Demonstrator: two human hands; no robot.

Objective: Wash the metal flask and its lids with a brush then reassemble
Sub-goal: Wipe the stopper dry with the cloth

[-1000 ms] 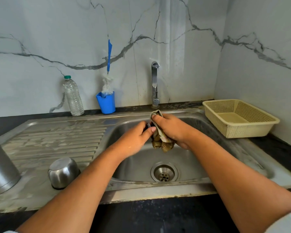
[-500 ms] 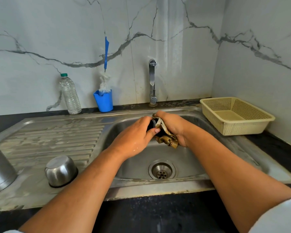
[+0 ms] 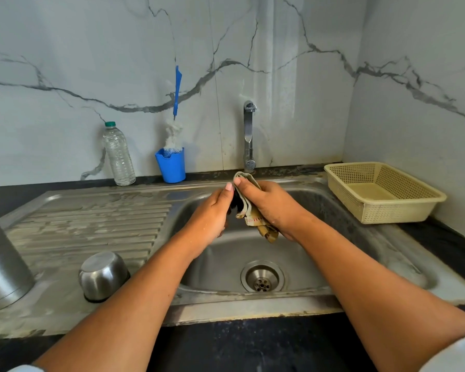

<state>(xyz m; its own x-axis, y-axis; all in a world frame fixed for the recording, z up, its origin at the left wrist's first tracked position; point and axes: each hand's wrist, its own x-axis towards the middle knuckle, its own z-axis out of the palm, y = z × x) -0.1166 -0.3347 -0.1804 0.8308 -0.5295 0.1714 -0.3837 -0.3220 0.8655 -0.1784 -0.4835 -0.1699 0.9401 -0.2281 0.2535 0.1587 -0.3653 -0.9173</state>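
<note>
Over the sink basin (image 3: 301,253), my left hand (image 3: 211,213) grips a small black lid (image 3: 236,204), mostly hidden between the hands. My right hand (image 3: 271,206) holds a beige cloth (image 3: 254,218) wrapped against that lid, thumb on the cloth's top edge. The metal flask body (image 3: 3,269) stands at the far left edge of the drainboard. A steel cup lid (image 3: 102,275) sits upside down on the drainboard near the front. The blue-handled bottle brush (image 3: 175,114) stands in a blue cup (image 3: 171,165) at the back.
A clear plastic bottle (image 3: 118,154) stands left of the blue cup. The tap (image 3: 249,135) rises behind the basin, with no water running. A beige perforated basket (image 3: 381,191) sits on the right counter. The drain (image 3: 262,276) lies in the basin floor.
Both hands have stayed together over the basin while the cloth shifted around the black lid. The right thumb has moved back to the cloth's top edge.
</note>
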